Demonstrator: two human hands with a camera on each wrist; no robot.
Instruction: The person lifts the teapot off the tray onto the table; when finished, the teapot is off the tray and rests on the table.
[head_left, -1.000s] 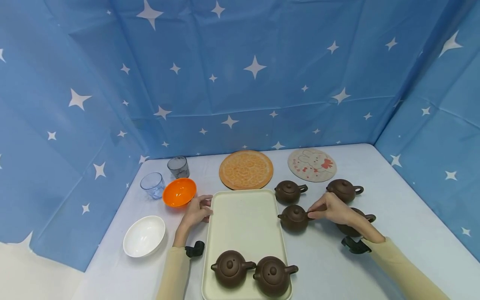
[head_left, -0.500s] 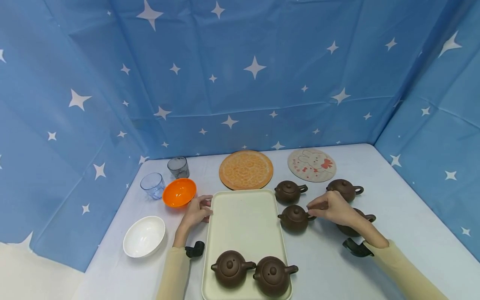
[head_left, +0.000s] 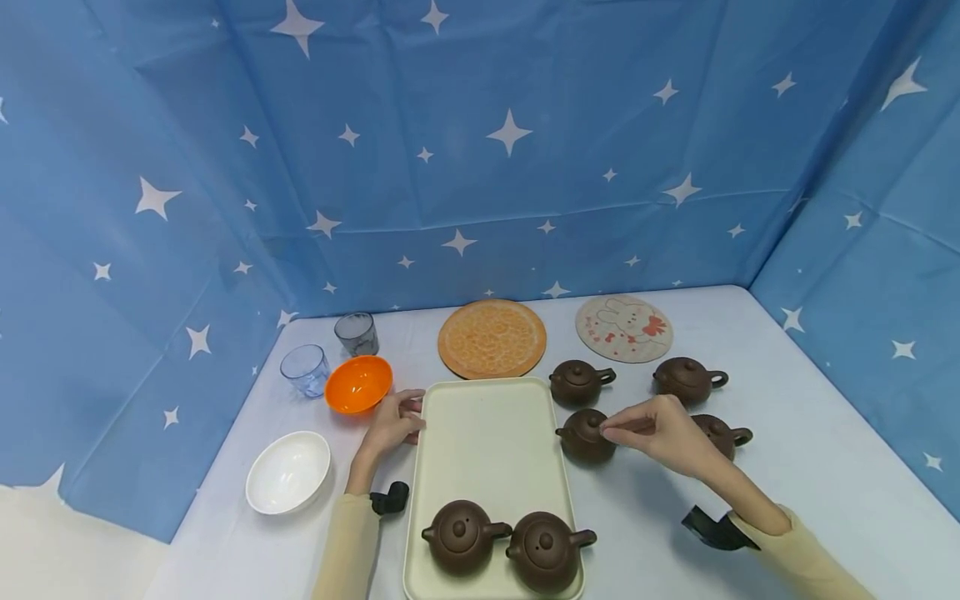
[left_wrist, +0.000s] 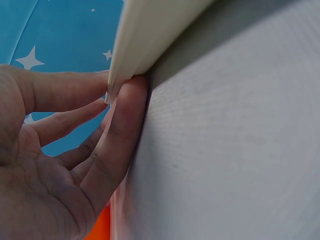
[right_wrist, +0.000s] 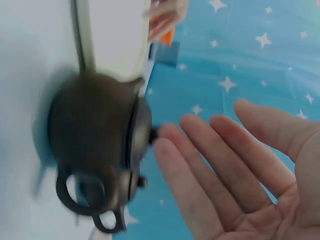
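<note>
At the left edge of a cream tray, my left hand pinches the rim between thumb and fingers, as the left wrist view shows. My right hand is just right of a dark brown teapot. Its fingers extend toward the lid knob, largely straight and holding nothing; whether a fingertip touches the knob I cannot tell. That teapot stands on the white table beside the tray, with its handle hidden by the hand in the head view. Two more brown teapots, a left one and a right one, sit at the tray's near end.
Other brown teapots stand at the right: one behind, one far right, one partly behind my hand. Two round mats, orange and rabbit-printed, lie at the back. Left are an orange bowl, white bowl and two glasses.
My right hand has let go of the teapot's handle and moved slightly toward me and left, over its right side. My left hand and the tray have stayed put.
</note>
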